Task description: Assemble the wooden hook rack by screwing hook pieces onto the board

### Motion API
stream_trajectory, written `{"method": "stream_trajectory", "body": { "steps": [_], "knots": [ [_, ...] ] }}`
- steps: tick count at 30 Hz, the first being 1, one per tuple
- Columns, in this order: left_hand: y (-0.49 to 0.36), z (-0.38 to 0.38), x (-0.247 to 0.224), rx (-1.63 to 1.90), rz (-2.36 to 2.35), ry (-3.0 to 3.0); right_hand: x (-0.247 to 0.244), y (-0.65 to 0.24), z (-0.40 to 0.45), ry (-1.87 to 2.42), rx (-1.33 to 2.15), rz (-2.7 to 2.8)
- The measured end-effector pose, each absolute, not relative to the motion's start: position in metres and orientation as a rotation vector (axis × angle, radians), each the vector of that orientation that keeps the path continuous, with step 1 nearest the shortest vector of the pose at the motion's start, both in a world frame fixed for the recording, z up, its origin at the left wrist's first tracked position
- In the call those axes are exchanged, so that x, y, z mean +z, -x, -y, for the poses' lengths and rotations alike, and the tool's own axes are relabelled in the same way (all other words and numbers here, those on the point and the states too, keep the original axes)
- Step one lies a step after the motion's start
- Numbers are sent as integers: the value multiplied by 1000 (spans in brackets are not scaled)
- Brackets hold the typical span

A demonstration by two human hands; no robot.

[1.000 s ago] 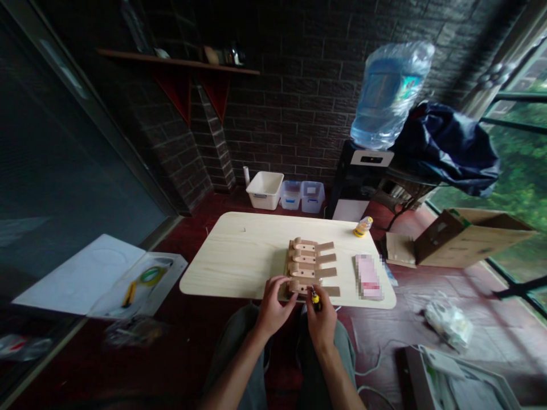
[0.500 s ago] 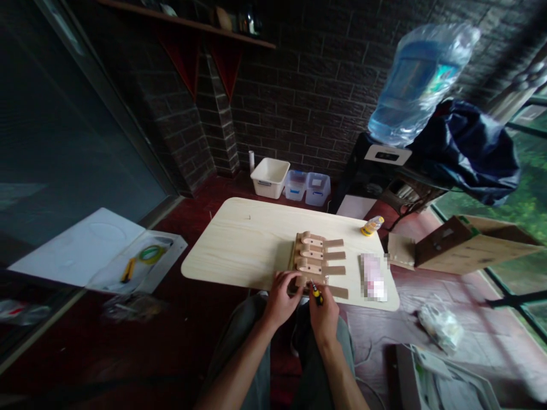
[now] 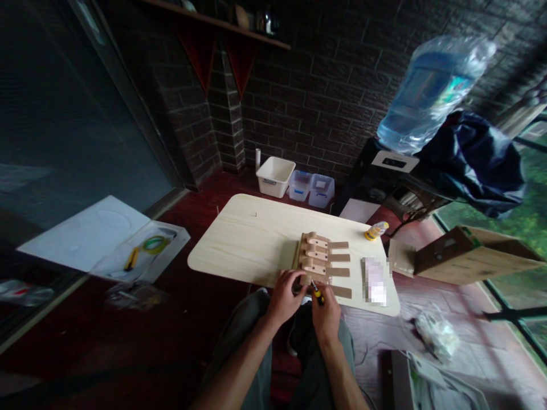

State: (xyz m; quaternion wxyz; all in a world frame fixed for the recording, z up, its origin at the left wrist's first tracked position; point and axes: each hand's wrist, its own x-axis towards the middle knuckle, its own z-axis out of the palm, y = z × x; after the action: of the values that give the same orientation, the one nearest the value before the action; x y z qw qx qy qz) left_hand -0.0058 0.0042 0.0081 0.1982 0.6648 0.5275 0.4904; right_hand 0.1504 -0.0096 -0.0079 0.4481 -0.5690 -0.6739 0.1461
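On the table's near edge lies a wooden assembly (image 3: 316, 254), with several rounded wooden pieces in a row, dark screw heads in them and flat brown strips (image 3: 341, 273) sticking out to the right. My left hand (image 3: 287, 297) has thumb and fingers curled around the nearest rounded wooden piece (image 3: 305, 279). A yellow and black screwdriver (image 3: 317, 294) is held in my right hand (image 3: 327, 312), its tip pointing up and left at that same piece. Whether the tip sits on a screw is too small to tell.
The pale wooden table (image 3: 243, 245) bears a small screw-like item (image 3: 256, 214), a yellow-capped bottle (image 3: 376, 230) and a blurred pink item (image 3: 375, 280). Around it are an open white case (image 3: 158, 245), storage bins (image 3: 276, 177), a water dispenser (image 3: 393, 165) and a cardboard box (image 3: 461, 256).
The head view has shifted slightly, so the scene sits a little farther right. Both hands stay at the nearest wooden piece, the screwdriver still in the right one.
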Motion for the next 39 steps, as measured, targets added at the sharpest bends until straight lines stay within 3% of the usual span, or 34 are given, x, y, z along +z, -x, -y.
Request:
{"method": "stream_trajectory", "body": {
  "steps": [24, 39],
  "knots": [
    [9, -5, 10, 1402, -1468, -1836, -12, -144, 10, 1417, 240, 1807],
    [4, -13, 2, 1360, -1486, -1846, -11, -149, 2, 1420, 390, 1765]
  ]
}}
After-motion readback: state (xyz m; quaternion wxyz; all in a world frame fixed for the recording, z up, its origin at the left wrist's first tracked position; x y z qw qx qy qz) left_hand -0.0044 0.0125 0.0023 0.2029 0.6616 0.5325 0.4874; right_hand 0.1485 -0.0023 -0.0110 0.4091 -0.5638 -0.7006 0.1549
